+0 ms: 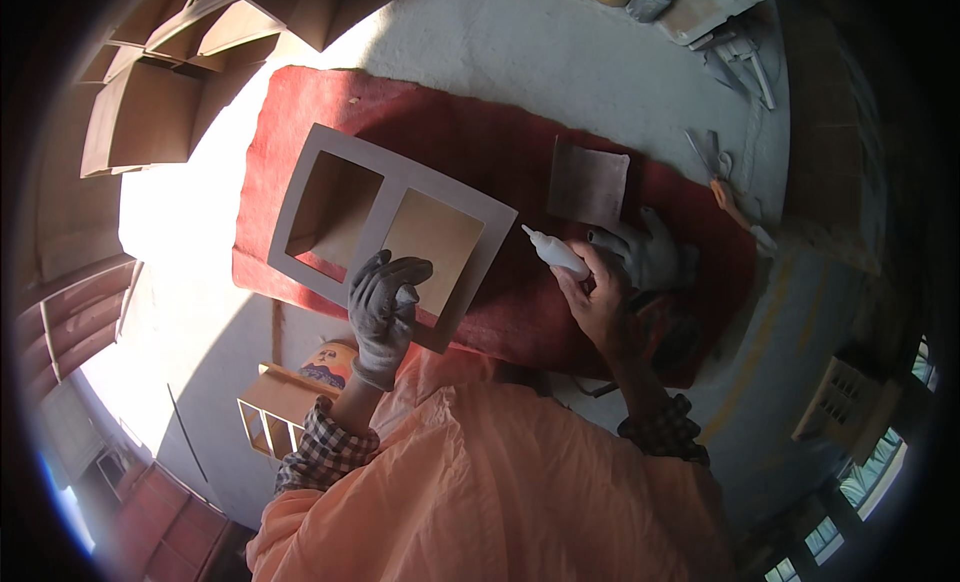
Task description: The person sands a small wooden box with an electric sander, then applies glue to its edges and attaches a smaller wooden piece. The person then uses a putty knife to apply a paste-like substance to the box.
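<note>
My left hand, in a grey work glove, is closed at the lower rail of a wooden box. The box has a pale grey front frame with two rectangular openings, and it is tilted above a red cloth. Bare, my right hand grips a small white squeeze bottle. Its thin nozzle points up and left, apart from the box's right corner. Just beyond that hand, a grey glove lies on the cloth. Farther back is a square, sheet-like piece with a dull, worn face.
Wooden compartments stand at the far left. A small slatted wooden piece and a round patterned object are by my left forearm. Scissors, a brush-like tool and metal tools lie right of the cloth.
</note>
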The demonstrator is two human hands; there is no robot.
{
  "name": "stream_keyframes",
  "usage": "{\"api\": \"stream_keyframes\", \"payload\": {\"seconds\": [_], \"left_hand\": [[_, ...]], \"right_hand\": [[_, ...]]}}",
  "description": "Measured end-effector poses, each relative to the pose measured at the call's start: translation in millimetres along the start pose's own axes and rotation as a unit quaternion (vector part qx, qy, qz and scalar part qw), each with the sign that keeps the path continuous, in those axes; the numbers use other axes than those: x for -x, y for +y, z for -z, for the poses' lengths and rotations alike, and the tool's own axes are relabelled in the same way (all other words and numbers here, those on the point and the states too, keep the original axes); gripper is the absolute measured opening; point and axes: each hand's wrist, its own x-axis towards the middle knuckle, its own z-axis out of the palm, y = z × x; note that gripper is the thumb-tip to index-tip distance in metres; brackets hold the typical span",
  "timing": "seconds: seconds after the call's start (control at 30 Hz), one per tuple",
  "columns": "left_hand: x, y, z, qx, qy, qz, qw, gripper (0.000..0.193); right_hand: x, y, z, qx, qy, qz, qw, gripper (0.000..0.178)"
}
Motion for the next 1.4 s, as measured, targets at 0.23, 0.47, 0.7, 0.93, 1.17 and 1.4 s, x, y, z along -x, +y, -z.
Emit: {"api": "stream_keyframes", "payload": {"seconds": [0.23, 0.47, 0.7, 0.93, 1.17, 1.4], "left_hand": [[-0.7, 0.1, -1.7, -0.014, -0.003, 0.000, 1.000, 0.023], [-2.4, -0.4, -2.4, -0.018, 0.000, -0.006, 1.000, 0.022], [-3.6, 1.6, -2.0, -0.020, -0.001, -0.008, 1.000, 0.022], [-3.7, 1.5, -1.6, -0.024, -0.004, -0.008, 1.000, 0.021], [-4.9, 2.5, -0.5, -0.022, -0.005, -0.013, 1.000, 0.020], [-5.1, 1.7, -0.5, -0.023, -0.009, -0.015, 1.000, 0.019]], "right_hand": [[-15.2, 0.4, 2.7, 0.112, 0.033, 0.087, 0.989, 0.031], [-19.3, 1.5, 2.9, 0.132, 0.033, 0.103, 0.985, 0.034], [-19.5, -0.7, 3.2, 0.130, 0.031, 0.099, 0.986, 0.034], [-21.0, -4.9, 4.9, 0.121, 0.032, 0.110, 0.986, 0.035], [-22.0, -11.7, 8.3, 0.120, 0.028, 0.103, 0.987, 0.035], [-22.2, -12.0, 9.1, 0.117, 0.026, 0.109, 0.987, 0.036]]}}
